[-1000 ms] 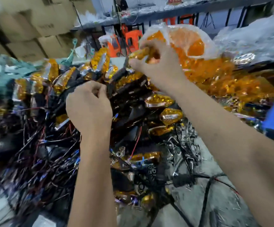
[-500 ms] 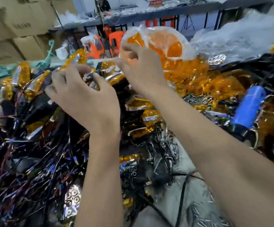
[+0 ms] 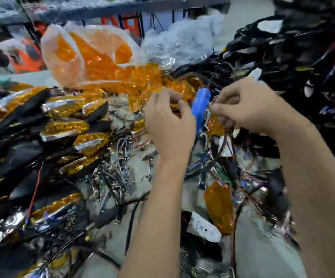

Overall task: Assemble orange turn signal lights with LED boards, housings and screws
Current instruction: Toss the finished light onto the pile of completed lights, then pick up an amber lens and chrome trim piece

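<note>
Covering a pale grey worktop (image 3: 262, 249) are heaps of parts, with shelving blurred behind; glossy assembled lights (image 3: 62, 129) in orange and chrome are stacked toward its left edge, black wiring (image 3: 302, 57) toward the right, and a clear bag of orange lenses (image 3: 94, 57) at the back; a faceted orange lens (image 3: 215, 125) is pinched under the curled fingers of the right hand (image 3: 248, 105); the left hand (image 3: 168, 121) is curled round a small orange piece (image 3: 174, 106), just beside a blue tool (image 3: 201, 107).

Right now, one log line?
left hand: pinching orange lens | right hand: pinching wired part | blue screwdriver: between hands, untouched
</note>
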